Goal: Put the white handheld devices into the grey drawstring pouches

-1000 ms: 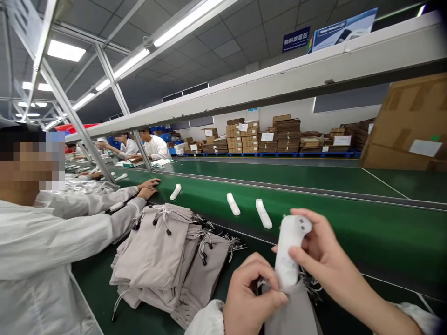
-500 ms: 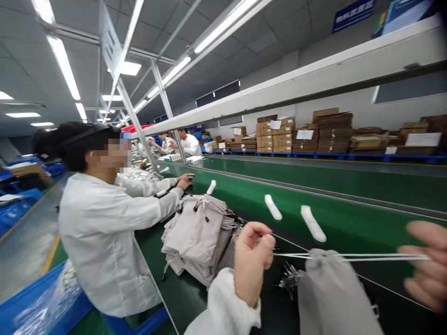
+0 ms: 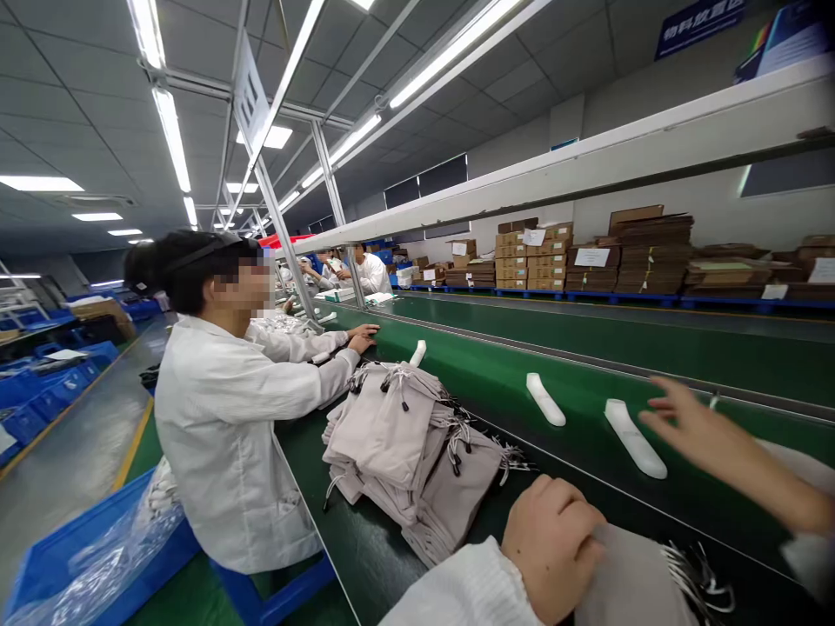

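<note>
My left hand [image 3: 554, 548] is closed at the edge of a grey drawstring pouch [image 3: 626, 578] at the bottom, its fingertips partly hidden. White cords fan out at the pouch's right. My right hand [image 3: 684, 426] reaches over the green conveyor belt, fingers stretched and apart, holding nothing. Just left of its fingertips lies a white, elongated, slightly bent piece [image 3: 636, 439]. A similar white piece [image 3: 545, 400] rests farther left, and another [image 3: 418, 353] beyond it. Left of my left hand is a stack of grey drawstring pouches [image 3: 397, 435] with black cord ends.
A co-worker in a white coat [image 3: 228, 435] stands at the left, both hands at the belt's edge. A blue bin [image 3: 39, 574] with clear plastic is at lower left. A white beam [image 3: 522, 187] crosses above the conveyor belt [image 3: 483, 369]. Cardboard stacks [image 3: 652, 252] stand behind.
The cords that both hands held stretched are released by my right hand, which has moved forward over the belt and opened. My left hand has come down with the pouch. The view has shifted left.
</note>
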### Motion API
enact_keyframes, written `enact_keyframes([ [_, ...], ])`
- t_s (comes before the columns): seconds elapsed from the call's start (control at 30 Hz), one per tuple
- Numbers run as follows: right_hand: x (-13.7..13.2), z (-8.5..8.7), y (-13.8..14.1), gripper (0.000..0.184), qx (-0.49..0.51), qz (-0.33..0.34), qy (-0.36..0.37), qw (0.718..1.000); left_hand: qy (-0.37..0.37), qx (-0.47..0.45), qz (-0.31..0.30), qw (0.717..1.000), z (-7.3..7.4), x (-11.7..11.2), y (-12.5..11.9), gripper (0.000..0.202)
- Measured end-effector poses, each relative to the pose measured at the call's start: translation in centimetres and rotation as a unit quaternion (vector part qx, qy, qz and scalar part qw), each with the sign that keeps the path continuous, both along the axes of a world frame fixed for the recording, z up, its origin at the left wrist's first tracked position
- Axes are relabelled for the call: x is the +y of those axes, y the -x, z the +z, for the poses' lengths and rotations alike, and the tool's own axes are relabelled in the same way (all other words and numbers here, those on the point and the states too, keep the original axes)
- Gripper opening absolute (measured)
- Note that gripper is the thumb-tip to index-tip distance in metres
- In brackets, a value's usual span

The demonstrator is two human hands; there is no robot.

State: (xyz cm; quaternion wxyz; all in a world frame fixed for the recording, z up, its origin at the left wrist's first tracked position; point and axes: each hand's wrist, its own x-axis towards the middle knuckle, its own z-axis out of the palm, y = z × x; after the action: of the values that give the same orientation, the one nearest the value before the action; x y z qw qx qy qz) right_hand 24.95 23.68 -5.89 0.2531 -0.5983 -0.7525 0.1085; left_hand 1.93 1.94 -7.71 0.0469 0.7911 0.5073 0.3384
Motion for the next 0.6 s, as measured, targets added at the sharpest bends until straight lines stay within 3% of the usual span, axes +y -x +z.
enact_keyframes([
  [0.1,0.5,-2.6,2.9,0.042,-0.079,0.002,0.073,0.994,-0.019,-0.018,0.001,1.000,0.3,0.1,-0.1,0.024],
  [0.2,0.2,-3.6,5.0,0.034,-0.094,-0.036,0.074,0.992,-0.058,0.011,0.008,0.998,0.9,0.4,-0.1,0.015],
  [0.33,0.4,-2.9,5.0,0.053,-0.074,-0.030,0.036,0.996,-0.143,0.085,-0.037,0.985,2.0,0.6,0.4,0.022],
  [0.43,-0.4,-1.1,3.9,0.071,-0.037,-0.015,0.002,0.999,-0.120,0.074,-0.105,0.984,3.2,0.4,0.9,0.022],
  [0.5,-2.1,0.7,3.2,0.080,0.083,0.021,-0.019,0.996,-0.038,0.026,-0.126,0.991,4.2,0.1,1.2,0.019],
  [0.53,-3.3,1.8,2.9,0.083,0.182,0.052,-0.019,0.982,0.014,-0.013,-0.126,0.992,4.7,0.1,1.3,0.018],
  [0.6,-6.4,4.0,2.8,0.083,0.394,0.124,0.008,0.911,0.113,-0.108,-0.123,0.980,5.6,0.0,1.3,0.016],
])
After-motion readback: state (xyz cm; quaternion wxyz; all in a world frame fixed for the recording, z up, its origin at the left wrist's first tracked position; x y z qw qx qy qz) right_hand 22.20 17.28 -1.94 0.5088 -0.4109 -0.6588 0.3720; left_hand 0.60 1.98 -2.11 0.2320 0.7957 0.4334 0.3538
